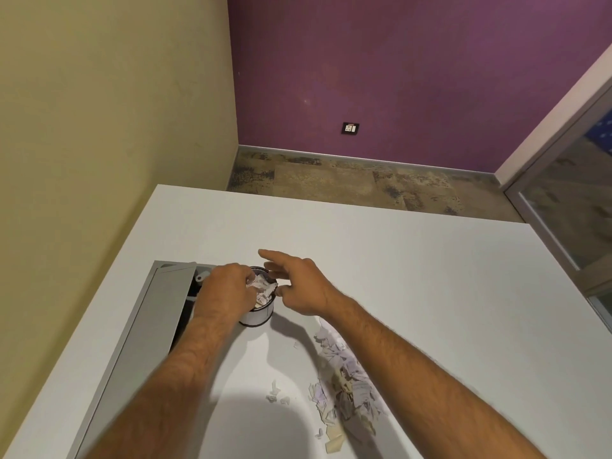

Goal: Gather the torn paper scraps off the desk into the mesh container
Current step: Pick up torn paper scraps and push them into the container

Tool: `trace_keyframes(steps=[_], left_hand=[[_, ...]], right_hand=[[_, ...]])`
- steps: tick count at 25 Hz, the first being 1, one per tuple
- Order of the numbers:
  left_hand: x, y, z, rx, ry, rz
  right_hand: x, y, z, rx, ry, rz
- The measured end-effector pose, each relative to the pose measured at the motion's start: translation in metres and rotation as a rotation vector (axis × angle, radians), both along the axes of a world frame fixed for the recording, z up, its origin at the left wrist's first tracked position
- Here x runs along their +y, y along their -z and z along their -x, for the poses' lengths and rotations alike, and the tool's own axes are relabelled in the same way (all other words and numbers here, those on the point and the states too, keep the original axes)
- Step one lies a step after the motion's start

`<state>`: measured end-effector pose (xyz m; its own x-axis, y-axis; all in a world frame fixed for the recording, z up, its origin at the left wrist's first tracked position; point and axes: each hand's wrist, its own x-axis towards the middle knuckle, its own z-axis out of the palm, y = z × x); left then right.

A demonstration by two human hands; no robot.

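Observation:
A small round mesh container (260,315) stands on the white desk (414,276), heaped with torn paper scraps (263,288). My left hand (228,288) rests over its left rim, fingers curled on the scraps inside. My right hand (298,283) hovers at the right rim with fingers spread and nothing in it. A long pile of loose scraps (344,376) lies on the desk under my right forearm. A few small bits (275,394) sit apart, left of the pile.
A grey cable tray with an open lid (145,326) runs along the desk's left side, just left of the container. A yellow wall borders the left edge. Beyond the desk's far edge is floor, and a glass door frame (563,207) stands to the right.

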<state>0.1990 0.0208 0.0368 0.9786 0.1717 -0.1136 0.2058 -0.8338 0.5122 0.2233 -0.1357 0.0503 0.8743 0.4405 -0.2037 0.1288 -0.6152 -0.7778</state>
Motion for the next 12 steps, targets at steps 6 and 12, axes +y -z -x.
trace_keyframes(steps=[6, 12], left_hand=[[-0.013, -0.017, 0.007, -0.211, 0.056, -0.058], [-0.061, 0.011, 0.042, -0.099, 0.508, 0.09]], right_hand=[[-0.047, 0.009, -0.002, -0.075, 0.213, -0.009], [-0.108, 0.048, 0.014, -0.003, 0.093, 0.521]])
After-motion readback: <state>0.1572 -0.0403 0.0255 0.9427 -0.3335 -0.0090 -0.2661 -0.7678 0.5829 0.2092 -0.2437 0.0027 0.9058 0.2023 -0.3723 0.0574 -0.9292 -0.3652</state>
